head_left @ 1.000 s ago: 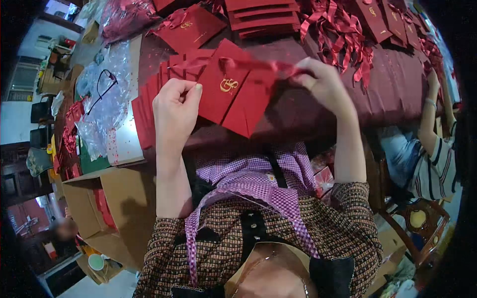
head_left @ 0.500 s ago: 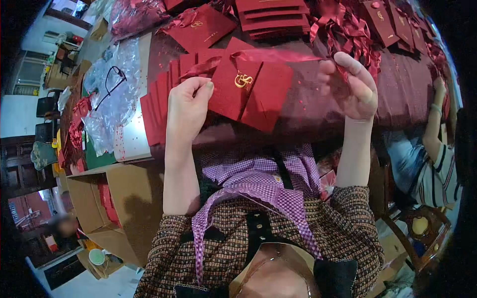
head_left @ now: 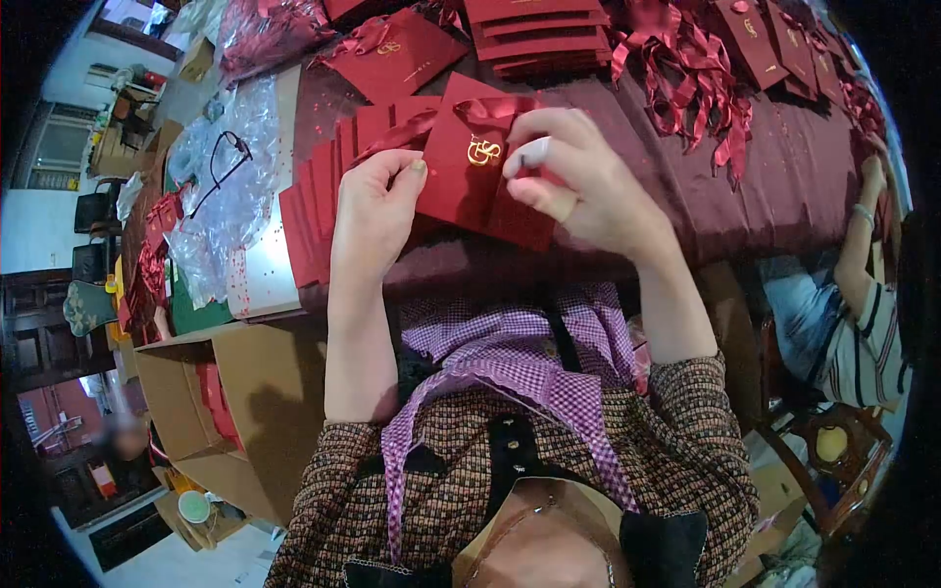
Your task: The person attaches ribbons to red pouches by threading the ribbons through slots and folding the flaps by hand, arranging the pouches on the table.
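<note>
A red paper bag [head_left: 453,181] with gold lettering lies tilted on the cloth in front of me. My left hand [head_left: 380,201] is closed, thumb against fingers, on its left edge. Over the upper part of the bag runs a red satin ribbon [head_left: 487,108], its right end passing behind my right hand [head_left: 578,176]. That hand is curled over the bag's right side with fingers closed, seemingly on the ribbon; the fingertips are partly hidden. Fanned out behind my left hand are several more red bags [head_left: 319,201].
A dark red cloth [head_left: 637,220] covers the table. Stacked red bags [head_left: 539,34] and a heap of ribbons [head_left: 686,93] lie at the back. Glasses [head_left: 223,162] rest on clear plastic at left, above a cardboard box [head_left: 235,412]. A co-worker's arm [head_left: 858,245] is at right.
My right hand has moved left, from holding the ribbon stretched out to the right to over the bag's right side. The ribbon is now shorter in view. My left hand stays nearly in place.
</note>
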### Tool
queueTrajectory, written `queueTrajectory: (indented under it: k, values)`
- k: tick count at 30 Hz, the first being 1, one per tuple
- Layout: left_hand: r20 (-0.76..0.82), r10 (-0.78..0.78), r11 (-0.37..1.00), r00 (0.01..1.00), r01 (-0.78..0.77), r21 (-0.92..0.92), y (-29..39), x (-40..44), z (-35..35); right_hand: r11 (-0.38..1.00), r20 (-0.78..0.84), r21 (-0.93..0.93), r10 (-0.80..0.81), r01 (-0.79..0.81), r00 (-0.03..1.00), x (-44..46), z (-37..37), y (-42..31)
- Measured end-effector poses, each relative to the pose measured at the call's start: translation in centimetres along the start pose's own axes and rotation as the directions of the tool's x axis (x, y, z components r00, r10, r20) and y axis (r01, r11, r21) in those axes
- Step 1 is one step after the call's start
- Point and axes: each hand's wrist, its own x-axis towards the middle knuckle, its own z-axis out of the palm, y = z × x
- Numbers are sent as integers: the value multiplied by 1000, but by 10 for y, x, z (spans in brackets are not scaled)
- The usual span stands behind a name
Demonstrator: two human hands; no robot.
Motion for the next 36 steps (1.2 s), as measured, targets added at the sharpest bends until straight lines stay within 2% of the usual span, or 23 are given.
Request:
queueTrajectory:
  k: [3,5,7,10,11,12,18,20,25,27,28,31,32,34,36]
  values:
    - [1,7,1000,1000,-7,-6,1,-1,3,988,-31,155,-11,15,999,7,23,-3]
    - [11,10,1000,1000,-10,-4,-2,-1,3,990,-4,138,8,-7,1000,7,30,-3]
    - [21,13,1000,1000,-13,-3,-5,-1,2,998,97,29,57,-60,994,7,33,-8]
    - [53,13,999,999,-10,-40,-5,-1,0,999,160,-3,38,-38,986,11,34,-9]
    - [69,13,1000,998,-14,9,-2,-2,0,999,192,-18,30,-27,981,13,34,-9]
    - [86,12,998,996,-17,57,2,-3,-1,999,196,-18,30,-27,980,14,35,-8]
    - [86,22,998,996,-27,54,12,-9,1,998,246,18,49,-55,968,20,35,-2]
    - [91,29,999,995,-31,19,7,-9,2,994,303,32,88,-102,949,23,34,-1]
    - [101,30,1000,994,-30,-7,5,-10,3,982,302,65,152,-180,941,28,34,-2]
    - [43,130,991,991,-131,22,3,-11,6,979,307,70,163,-193,938,33,31,-4]
    - [43,130,991,991,-132,22,4,-12,8,970,330,51,209,-239,920,36,30,-6]
    - [-24,291,940,957,-281,195,15,-17,14,947,388,7,293,-321,874,44,27,-10]
    - [-26,293,939,956,-283,195,14,-17,13,934,424,-18,330,-357,843,46,26,-11]
    - [13,333,909,943,-325,260,12,-18,13,944,426,-29,309,-328,851,47,23,-12]
    - [1,375,900,927,-364,238,15,-20,17,960,415,-81,277,-268,867,47,22,-15]
